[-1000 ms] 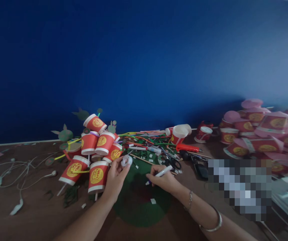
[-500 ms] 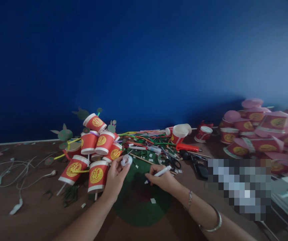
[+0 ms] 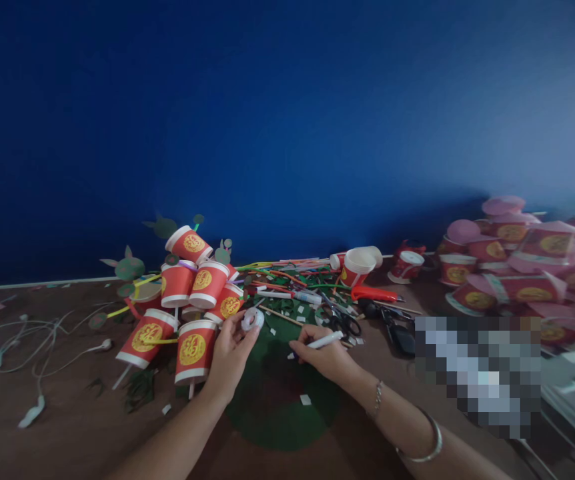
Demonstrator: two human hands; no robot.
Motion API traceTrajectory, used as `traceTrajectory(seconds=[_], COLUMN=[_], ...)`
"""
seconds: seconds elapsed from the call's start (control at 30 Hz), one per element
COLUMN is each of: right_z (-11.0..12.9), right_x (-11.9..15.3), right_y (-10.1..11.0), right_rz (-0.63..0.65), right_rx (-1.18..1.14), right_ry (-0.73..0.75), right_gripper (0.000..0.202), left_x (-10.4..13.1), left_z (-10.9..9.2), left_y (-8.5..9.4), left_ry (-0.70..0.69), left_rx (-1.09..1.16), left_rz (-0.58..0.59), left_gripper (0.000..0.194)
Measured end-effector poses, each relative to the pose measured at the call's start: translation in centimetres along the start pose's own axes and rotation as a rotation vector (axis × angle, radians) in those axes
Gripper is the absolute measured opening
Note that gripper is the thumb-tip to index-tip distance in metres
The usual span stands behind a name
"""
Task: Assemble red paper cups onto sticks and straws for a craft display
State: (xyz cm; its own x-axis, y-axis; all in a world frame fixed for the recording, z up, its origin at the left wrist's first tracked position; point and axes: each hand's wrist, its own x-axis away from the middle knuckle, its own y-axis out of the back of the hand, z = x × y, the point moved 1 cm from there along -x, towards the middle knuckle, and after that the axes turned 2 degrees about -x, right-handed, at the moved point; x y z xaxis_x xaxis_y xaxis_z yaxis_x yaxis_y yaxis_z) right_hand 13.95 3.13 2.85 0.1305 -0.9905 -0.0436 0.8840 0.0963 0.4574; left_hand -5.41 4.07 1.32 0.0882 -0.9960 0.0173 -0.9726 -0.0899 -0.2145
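Note:
My left hand is closed on a small white roll, which looks like tape, beside the stacked red paper cups. In my right hand is a white pen, its tip pointing left and down over a dark green round sheet. A small white paper piece lies on the sheet below my right hand. Red cups with yellow emblems stand and lean in a pile left of my left hand, some with straws and rabbit-shaped cutouts.
White earphones with tangled cords lie at left. Behind my hands are straws, green scraps, black scissors and a red tool. More cups with pink paper are piled at right, near a blurred-out object. A blue wall rises behind.
The pen in my right hand has tilted slightly flatter, its tip shifting a little left and up. My left hand and the roll look nearly unchanged.

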Motion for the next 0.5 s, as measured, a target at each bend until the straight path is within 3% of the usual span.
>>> traceTrajectory(seconds=[0.5], right_z=[-0.32], right_x=[-0.03], right_y=[-0.05], right_rz=[0.026], right_rx=[-0.012], right_ry=[-0.003], right_gripper=[0.024], left_x=[0.05], left_z=[-0.05], left_y=[0.03], left_ry=[-0.007], left_rx=[-0.023], left_rz=[0.019], left_gripper=[0.046])
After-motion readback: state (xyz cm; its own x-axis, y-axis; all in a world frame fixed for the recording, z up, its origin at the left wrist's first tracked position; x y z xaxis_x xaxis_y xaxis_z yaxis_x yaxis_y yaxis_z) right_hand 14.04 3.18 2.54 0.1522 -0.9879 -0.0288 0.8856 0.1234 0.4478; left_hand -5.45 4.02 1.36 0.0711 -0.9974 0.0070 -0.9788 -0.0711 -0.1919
